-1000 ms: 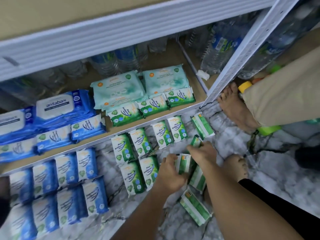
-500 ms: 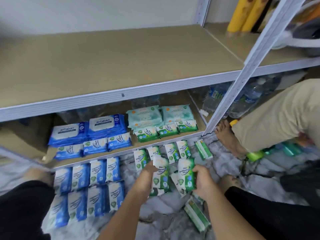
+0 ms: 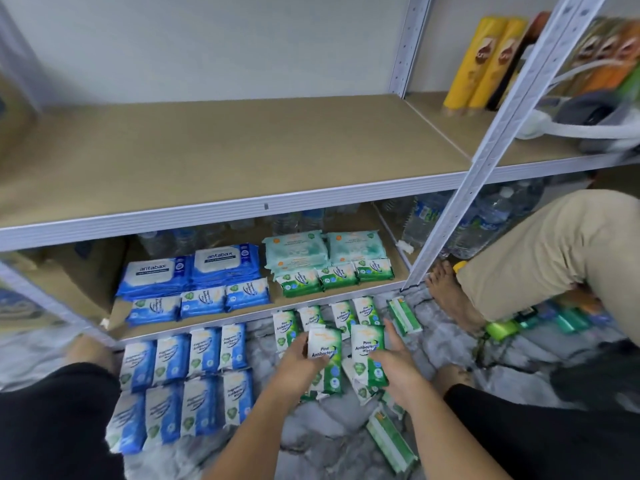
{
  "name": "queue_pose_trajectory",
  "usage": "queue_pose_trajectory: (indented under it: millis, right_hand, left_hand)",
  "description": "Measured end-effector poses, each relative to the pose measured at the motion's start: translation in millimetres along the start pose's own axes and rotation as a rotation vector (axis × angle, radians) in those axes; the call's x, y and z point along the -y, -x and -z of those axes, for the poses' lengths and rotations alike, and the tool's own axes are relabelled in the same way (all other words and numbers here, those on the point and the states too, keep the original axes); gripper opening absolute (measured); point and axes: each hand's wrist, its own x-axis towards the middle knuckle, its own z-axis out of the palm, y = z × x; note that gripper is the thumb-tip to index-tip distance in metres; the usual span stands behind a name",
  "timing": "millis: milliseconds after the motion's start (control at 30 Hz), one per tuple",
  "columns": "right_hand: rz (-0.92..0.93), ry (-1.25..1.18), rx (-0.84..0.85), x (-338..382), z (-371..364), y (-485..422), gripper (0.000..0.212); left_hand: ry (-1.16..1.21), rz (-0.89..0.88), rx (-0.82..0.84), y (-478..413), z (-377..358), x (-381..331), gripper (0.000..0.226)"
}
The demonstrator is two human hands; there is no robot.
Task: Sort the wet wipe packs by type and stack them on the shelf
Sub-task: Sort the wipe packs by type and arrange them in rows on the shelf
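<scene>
My left hand [image 3: 301,362] grips a green pine antibacterial wipe pack [image 3: 325,355], lifted above the floor. My right hand [image 3: 394,365] grips a second green pack [image 3: 367,351] beside it. More green packs [image 3: 346,315] lie in a row on the marble floor just behind, and others sit loose under my hands. Several blue fragrance wipe packs [image 3: 194,372] lie in two rows on the floor at left. On the bottom shelf [image 3: 249,311] stand blue antabax packs [image 3: 194,268], small blue packs [image 3: 201,301], pale teal packs [image 3: 325,247] and small green packs [image 3: 337,275].
The wide middle shelf board [image 3: 225,150] spans above the bottom shelf. Yellow tubes [image 3: 481,60] stand at its far right behind the white upright post [image 3: 485,161]. Water bottles [image 3: 426,216] fill the back. Another person's beige-trousered leg and bare foot [image 3: 450,299] are at right.
The view tilted upward from the floor, revealing the middle shelf. Both hands picked green packs up off the floor and now hold one each, raised and facing me.
</scene>
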Motion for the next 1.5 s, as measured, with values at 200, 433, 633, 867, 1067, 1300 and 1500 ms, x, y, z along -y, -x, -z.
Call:
queue_pose_trajectory:
  millis: [200,433,633,867,1067,1300,1500]
  right_hand:
    - [0.078,0.202,-0.03,22.4,24.3,-24.5,0.071]
    - [0.089,0.368,-0.046,38.3,53.5,-73.6,0.065]
    - [0.1,0.421,-0.052,46.4,64.1,-132.3,0.07]
    - [0.113,0.499,-0.116,39.5,59.6,-203.9,0.073]
    - [0.104,0.473,-0.135,25.8,40.0,-255.1,0.074]
    - [0.106,0.525,-0.116,8.4,22.7,-284.8,0.077]
    - [0.126,0.625,-0.159,4.0,20.5,-285.8,0.075]
  left_hand:
    - [-0.136,-0.088,-0.03,-17.3,-13.8,-11.4,0.065]
    - [-0.199,-0.074,-0.134,-68.9,-32.6,-6.0,0.058]
    - [-0.312,-0.032,-0.195,-132.0,-46.8,-8.3,0.058]
    - [-0.495,-0.065,-0.304,-218.9,-57.8,4.9,0.06]
    - [-0.525,-0.079,-0.331,-268.0,-67.7,32.4,0.057]
    - [-0.685,-0.124,-0.386,-280.3,-76.6,53.1,0.061]
    - [-0.839,-0.083,-0.364,-278.0,-77.5,45.9,0.058]
